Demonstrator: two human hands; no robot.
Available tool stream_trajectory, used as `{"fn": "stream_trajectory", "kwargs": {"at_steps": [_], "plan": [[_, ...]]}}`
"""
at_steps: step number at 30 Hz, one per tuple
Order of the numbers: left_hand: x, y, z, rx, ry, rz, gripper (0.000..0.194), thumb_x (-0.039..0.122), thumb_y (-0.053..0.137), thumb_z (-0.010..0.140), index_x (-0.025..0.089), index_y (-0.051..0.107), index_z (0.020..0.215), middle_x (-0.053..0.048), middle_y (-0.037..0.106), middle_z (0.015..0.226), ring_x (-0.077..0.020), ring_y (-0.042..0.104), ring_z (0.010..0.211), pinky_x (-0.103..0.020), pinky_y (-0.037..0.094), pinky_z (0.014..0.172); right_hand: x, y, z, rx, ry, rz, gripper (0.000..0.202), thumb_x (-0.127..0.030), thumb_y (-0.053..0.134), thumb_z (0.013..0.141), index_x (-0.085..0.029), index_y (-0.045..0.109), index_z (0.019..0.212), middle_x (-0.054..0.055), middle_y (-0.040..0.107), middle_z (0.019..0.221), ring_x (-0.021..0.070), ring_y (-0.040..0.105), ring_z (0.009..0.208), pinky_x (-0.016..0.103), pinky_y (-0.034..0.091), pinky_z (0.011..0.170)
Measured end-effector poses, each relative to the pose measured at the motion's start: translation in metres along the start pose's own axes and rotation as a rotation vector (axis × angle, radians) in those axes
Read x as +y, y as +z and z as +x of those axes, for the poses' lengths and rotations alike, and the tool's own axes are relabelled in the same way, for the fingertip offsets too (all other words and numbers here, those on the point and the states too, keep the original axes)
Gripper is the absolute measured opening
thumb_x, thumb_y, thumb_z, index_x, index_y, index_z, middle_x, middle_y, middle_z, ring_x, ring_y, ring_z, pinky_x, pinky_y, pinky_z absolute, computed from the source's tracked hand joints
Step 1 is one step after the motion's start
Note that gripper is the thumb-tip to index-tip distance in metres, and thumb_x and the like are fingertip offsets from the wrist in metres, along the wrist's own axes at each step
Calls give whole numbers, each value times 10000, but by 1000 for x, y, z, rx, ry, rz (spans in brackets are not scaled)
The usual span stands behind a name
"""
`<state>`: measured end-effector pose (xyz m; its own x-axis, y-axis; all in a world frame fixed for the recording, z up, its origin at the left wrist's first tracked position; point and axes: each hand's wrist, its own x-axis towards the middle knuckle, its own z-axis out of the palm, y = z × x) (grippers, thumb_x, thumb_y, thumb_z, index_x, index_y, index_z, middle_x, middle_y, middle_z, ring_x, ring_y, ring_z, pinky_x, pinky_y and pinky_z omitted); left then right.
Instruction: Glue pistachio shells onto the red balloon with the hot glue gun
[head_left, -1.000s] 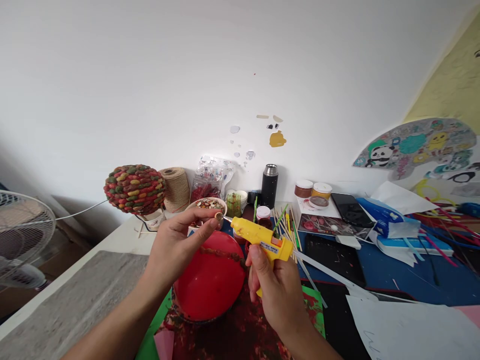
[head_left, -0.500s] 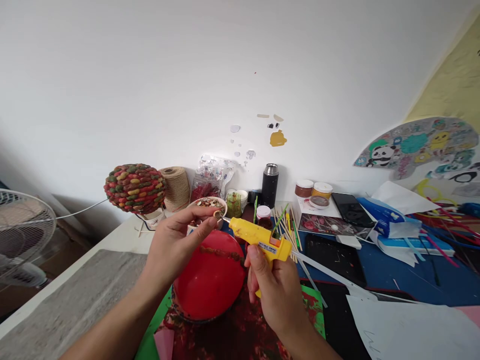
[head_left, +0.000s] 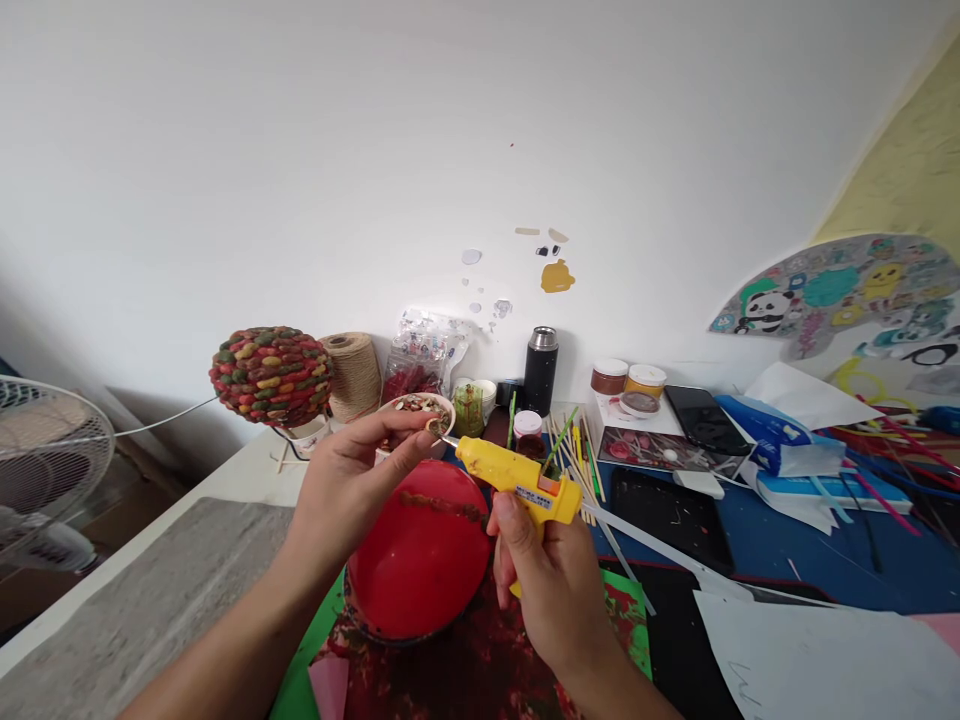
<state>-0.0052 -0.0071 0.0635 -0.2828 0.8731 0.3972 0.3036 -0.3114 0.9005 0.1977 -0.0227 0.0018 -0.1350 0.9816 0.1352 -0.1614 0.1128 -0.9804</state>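
Between the thumb and fingertips of my left hand (head_left: 356, 480) is a small brownish shell-like piece (head_left: 436, 427). My right hand (head_left: 551, 570) is wrapped round the handle of a yellow glue gun (head_left: 502, 470), whose metal nozzle points left and meets or nearly meets the piece. Below both hands a red rounded bowl-like object (head_left: 420, 560), with a brown band across it, rests on a paint-stained surface (head_left: 480, 670). Just behind my left fingertips stands a white bowl (head_left: 450, 412) of similar small pieces, partly hidden by them.
A ball covered in coloured pieces (head_left: 271, 375), twine spool (head_left: 352, 375) and black flask (head_left: 540, 370) stand along the wall. To the right are paint jars (head_left: 609, 378), a phone (head_left: 705, 418), a black tray (head_left: 671, 515) and papers (head_left: 825, 650). A fan (head_left: 49, 470) is at far left.
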Motion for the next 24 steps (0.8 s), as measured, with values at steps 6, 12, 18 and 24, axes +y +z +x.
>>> {"fn": "stream_trajectory", "kwargs": {"at_steps": [6, 12, 18, 24], "plan": [[-1, 0, 0, 11, -40, -4, 489, 684, 967, 793, 244, 933, 1004, -107, 913, 1089, -282, 795, 952, -370, 613, 867, -6, 1, -3, -4, 7, 7, 720, -888, 660, 986, -224, 662, 710, -38, 501, 430, 140, 510, 385, 257, 399, 447], [-1, 0, 1, 7, -42, -12, 500, 679, 976, 784, 231, 930, 1002, -109, 908, 1044, -276, 791, 903, -370, 622, 838, -11, 0, -5, -10, 25, 6, 726, -909, 659, 969, -223, 669, 731, -36, 509, 442, 150, 519, 395, 265, 403, 460], [-3, -1, 1, 15, -50, -31, 501, 676, 989, 775, 231, 927, 995, -107, 906, 1042, -270, 794, 895, -360, 631, 830, -8, 0, -2, -12, 25, -1, 709, -902, 658, 970, -223, 687, 765, -46, 504, 445, 150, 512, 393, 265, 409, 463], [1, 1, 0, 23, -75, -171, 394, 572, 1028, 778, 247, 912, 969, -78, 908, 1046, -274, 810, 960, -346, 644, 847, 3, 1, 2, -61, -32, -8, 713, -872, 651, 1002, -198, 727, 782, -53, 502, 439, 124, 485, 377, 242, 384, 446]]}}
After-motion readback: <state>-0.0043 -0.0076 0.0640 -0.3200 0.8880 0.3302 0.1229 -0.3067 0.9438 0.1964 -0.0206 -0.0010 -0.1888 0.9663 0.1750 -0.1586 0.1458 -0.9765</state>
